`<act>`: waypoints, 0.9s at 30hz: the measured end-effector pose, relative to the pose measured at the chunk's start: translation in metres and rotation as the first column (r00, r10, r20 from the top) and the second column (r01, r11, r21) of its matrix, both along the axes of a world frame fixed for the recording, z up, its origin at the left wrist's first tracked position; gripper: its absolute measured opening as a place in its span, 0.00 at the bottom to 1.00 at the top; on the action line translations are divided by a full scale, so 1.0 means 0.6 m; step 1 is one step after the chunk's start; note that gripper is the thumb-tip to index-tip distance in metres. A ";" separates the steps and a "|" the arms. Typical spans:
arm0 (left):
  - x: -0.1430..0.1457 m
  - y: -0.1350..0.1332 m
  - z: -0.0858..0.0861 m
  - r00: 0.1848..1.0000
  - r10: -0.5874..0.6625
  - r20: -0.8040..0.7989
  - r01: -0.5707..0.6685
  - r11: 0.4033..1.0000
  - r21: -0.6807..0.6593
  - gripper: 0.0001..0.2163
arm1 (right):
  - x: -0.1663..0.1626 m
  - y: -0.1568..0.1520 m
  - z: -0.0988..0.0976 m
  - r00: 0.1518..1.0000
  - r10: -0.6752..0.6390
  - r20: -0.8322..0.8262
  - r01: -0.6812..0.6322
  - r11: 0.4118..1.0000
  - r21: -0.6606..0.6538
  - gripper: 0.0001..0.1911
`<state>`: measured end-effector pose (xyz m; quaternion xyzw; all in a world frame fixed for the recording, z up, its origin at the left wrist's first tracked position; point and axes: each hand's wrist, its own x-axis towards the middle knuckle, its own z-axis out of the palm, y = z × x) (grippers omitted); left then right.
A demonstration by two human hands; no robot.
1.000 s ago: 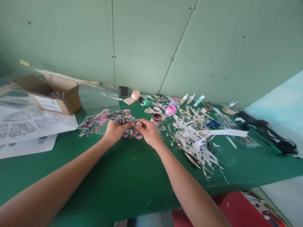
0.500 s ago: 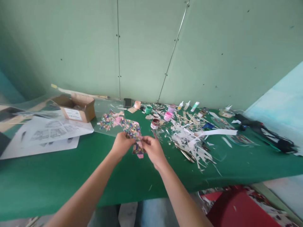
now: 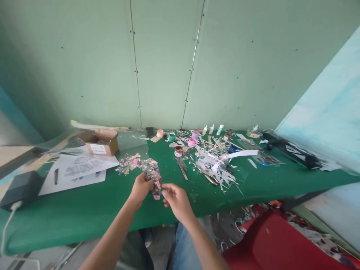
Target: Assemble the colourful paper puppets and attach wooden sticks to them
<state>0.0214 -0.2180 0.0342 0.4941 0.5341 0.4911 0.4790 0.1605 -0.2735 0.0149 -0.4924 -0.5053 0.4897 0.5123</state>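
Note:
My left hand [image 3: 142, 187] is closed around the lower part of a craft piece [image 3: 149, 167] covered in bits of pink, blue, green and gold. This piece is long and bent, with a ragged, branching end reaching out to the left over the table. At its lower right edge is my right hand [image 3: 176, 200], fingers loosely bent and a little apart, with nothing visible between them. Whether a fingertip brushes the edge I cannot tell. Just beyond the hands, a dark red brush-like stick [image 3: 182, 170] lies by an open jar of dark red paint [image 3: 179, 151].
White paper strips [image 3: 216, 165] are heaped to the right, with metal scissors [image 3: 208, 177] beside them. Paint pots [image 3: 192, 142] and small bottles [image 3: 212, 129] stand along the wall. Leftward are a cardboard box [image 3: 104, 144], printed sheets [image 3: 84, 168] and a black power adapter [image 3: 22, 189].
My right hand has loosened from the craft piece and shifted slightly away from its edge. My left hand keeps hold. The view has shifted, bringing the black adapter into sight.

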 end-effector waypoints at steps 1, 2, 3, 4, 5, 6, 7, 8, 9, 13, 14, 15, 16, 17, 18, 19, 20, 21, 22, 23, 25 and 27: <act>-0.007 0.007 0.002 1.000 0.004 -0.006 -0.004 1.000 0.000 0.07 | 0.005 -0.006 0.002 1.000 -0.003 0.028 0.003 1.000 0.005 0.20; -0.015 0.014 0.004 1.000 0.008 -0.013 -0.008 1.000 0.000 0.08 | 0.012 -0.010 0.002 0.999 -0.008 0.049 0.007 1.000 0.005 0.19; -0.023 0.023 0.005 1.000 0.017 -0.023 -0.017 1.000 -0.002 0.08 | 0.020 -0.012 0.001 0.998 -0.014 0.064 0.014 1.000 0.001 0.19; -0.031 0.032 0.005 0.999 0.027 -0.037 -0.027 1.000 -0.008 0.08 | 0.029 -0.013 -0.001 0.997 -0.023 0.076 0.024 1.000 -0.005 0.20; -0.039 0.041 0.005 0.997 0.044 -0.063 -0.045 0.999 -0.013 0.09 | 0.039 -0.011 -0.004 0.995 -0.037 0.089 0.039 0.999 -0.013 0.20; -0.047 0.051 0.003 0.991 0.078 -0.109 -0.081 0.996 -0.023 0.08 | 0.051 -0.008 -0.007 0.993 -0.048 0.108 0.050 0.999 -0.019 0.21; -0.054 0.060 0.001 0.982 0.104 -0.157 -0.108 0.994 -0.020 0.08 | 0.063 -0.002 -0.011 0.989 -0.062 0.133 0.066 0.998 -0.024 0.21; -0.060 0.067 -0.002 0.970 0.118 -0.212 -0.124 0.992 -0.011 0.08 | 0.076 0.005 -0.014 0.983 -0.079 0.165 0.084 0.996 -0.027 0.22; -0.066 0.074 -0.007 0.955 0.119 -0.271 -0.126 0.992 -0.008 0.09 | 0.090 0.014 -0.016 0.973 -0.095 0.210 0.102 0.994 -0.025 0.22; -0.080 0.084 -0.030 0.923 0.127 -0.364 -0.146 0.989 -0.026 0.15 | 0.162 0.070 -0.014 0.816 -0.276 0.508 0.240 0.961 0.137 0.19; -0.082 0.083 -0.037 0.914 0.171 -0.368 -0.202 0.978 -0.045 0.17 | 0.184 0.087 -0.014 0.737 -0.355 0.575 0.278 0.935 0.222 0.18; -0.084 0.082 -0.043 0.908 0.192 -0.372 -0.234 0.970 -0.071 0.19 | 0.207 0.106 -0.015 0.644 -0.441 0.626 0.301 0.897 0.323 0.17; -0.085 0.081 -0.048 0.906 0.227 -0.356 -0.276 0.957 -0.093 0.21 | 0.229 0.124 -0.019 0.536 -0.500 0.680 0.304 0.866 0.397 0.16; -0.086 0.080 -0.053 0.912 0.242 -0.332 -0.293 0.950 -0.110 0.23 | 0.251 0.141 -0.025 0.413 -0.538 0.735 0.319 0.841 0.436 0.18; -0.087 0.079 -0.056 0.925 0.231 -0.302 -0.276 0.954 -0.118 0.24 | 0.272 0.157 -0.033 0.292 -0.541 0.789 0.347 0.828 0.440 0.23; -0.088 0.079 -0.059 0.934 0.218 -0.284 -0.258 0.960 -0.112 0.24 | 0.291 0.170 -0.043 0.193 -0.519 0.833 0.387 0.820 0.422 0.27; -0.090 0.079 -0.062 0.936 0.211 -0.282 -0.248 0.963 -0.102 0.23 | 0.307 0.182 -0.053 0.130 -0.458 0.879 0.415 0.830 0.371 0.32; -0.091 0.079 -0.065 0.929 0.219 -0.299 -0.256 0.962 -0.091 0.23 | 0.321 0.191 -0.062 0.100 -0.392 0.914 0.438 0.843 0.314 0.34; -0.092 0.080 -0.068 0.913 0.241 -0.330 -0.282 0.956 -0.084 0.24 | 0.332 0.198 -0.070 0.097 -0.330 0.939 0.446 0.858 0.255 0.34; -0.094 0.081 -0.072 0.896 0.260 -0.360 -0.309 0.947 -0.084 0.24 | 0.340 0.203 -0.077 0.104 -0.283 0.953 0.444 0.871 0.210 0.32; -0.096 0.084 -0.079 0.887 0.235 -0.398 -0.294 0.951 -0.094 0.25 | 0.349 0.209 -0.081 0.123 -0.260 0.958 0.425 0.886 0.186 0.26; -0.095 0.086 -0.084 0.881 0.184 -0.436 -0.238 0.969 -0.072 0.22 | 0.349 0.214 -0.075 0.145 -0.290 0.946 0.402 0.891 0.211 0.20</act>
